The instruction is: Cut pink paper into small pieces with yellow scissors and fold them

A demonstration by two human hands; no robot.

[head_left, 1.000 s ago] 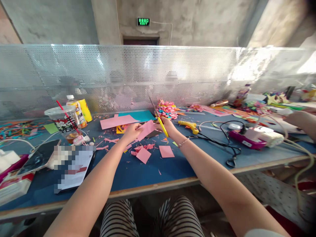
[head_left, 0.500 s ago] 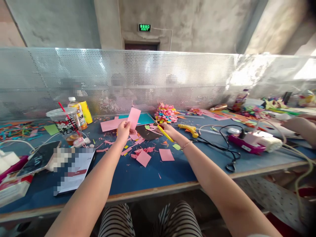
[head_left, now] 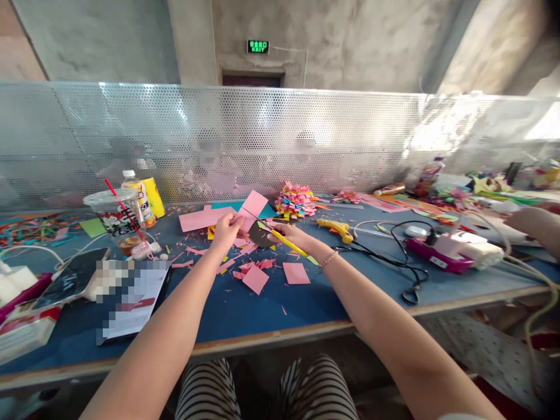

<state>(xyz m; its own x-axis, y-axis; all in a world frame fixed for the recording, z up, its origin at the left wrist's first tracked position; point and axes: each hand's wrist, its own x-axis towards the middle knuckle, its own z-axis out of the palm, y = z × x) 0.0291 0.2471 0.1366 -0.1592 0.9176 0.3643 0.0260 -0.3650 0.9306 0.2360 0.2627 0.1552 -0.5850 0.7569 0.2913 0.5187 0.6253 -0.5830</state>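
Observation:
Pinched in my left hand (head_left: 228,231) is a piece of pink paper (head_left: 255,204), raised over the middle of the table. My right hand (head_left: 291,234) is closed on yellow-handled scissors (head_left: 289,242), whose blades reach left across the paper. Below the hands lie pink scraps (head_left: 254,265) and two pink squares, one at the right (head_left: 296,273). A longer pink sheet (head_left: 203,219) and a teal sheet (head_left: 223,206) lie behind my left hand. Beyond my right hand stands a ball of folded paper strips (head_left: 295,200).
At the left are a plastic cup (head_left: 118,219), a bottle (head_left: 142,201), a phone (head_left: 72,277) and a tablet (head_left: 135,303). A yellow glue gun (head_left: 336,229), black cables and a purple power strip (head_left: 441,256) lie right. Another person's arm (head_left: 534,224) rests far right.
My right hand and the scissors have moved left, bringing the blades to the pink paper. The paper in my left hand has tilted to the right.

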